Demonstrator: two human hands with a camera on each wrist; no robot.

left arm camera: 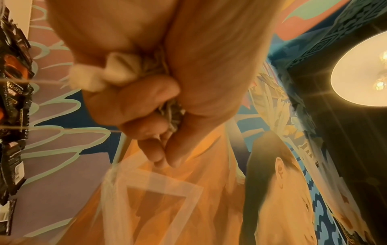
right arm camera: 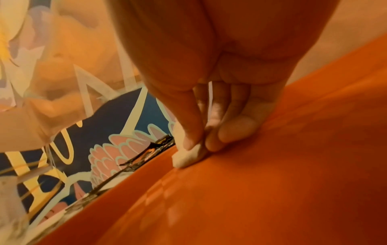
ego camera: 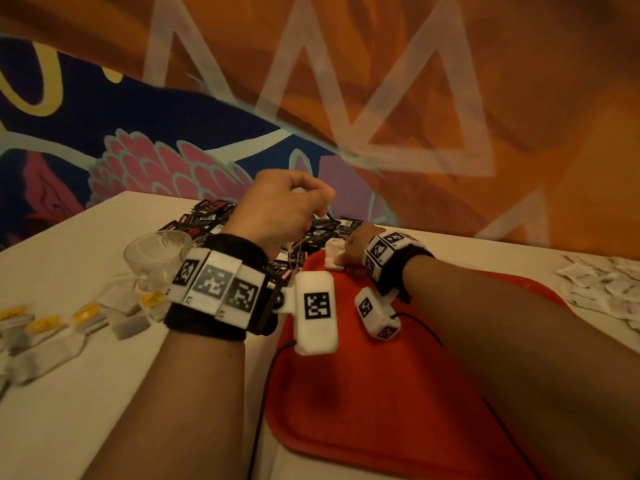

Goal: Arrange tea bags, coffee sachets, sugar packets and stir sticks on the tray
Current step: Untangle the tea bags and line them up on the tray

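Head view shows your right hand (ego camera: pixel 349 252) low at the far left corner of the red tray (ego camera: pixel 381 393), thumb and fingers pinching a small white packet (ego camera: pixel 333 259) whose lower edge touches the tray floor, just inside the rim. Your left hand (ego camera: pixel 277 213) is raised above the heap of dark coffee sachets (ego camera: pixel 207 220), fist curled round a crumpled bundle of white packets (left arm camera: pixel 108 73) (what else is in the fist I cannot tell). The sugar packets (ego camera: pixel 602 285) lie well apart to your right on the counter (ego camera: pixel 86 375); the tea bags (ego camera: pixel 86 317) sit left of the tray beside a glass cup (ego camera: pixel 156 251). Your right hand is the nearer one to the tray, so setting down falls to it.
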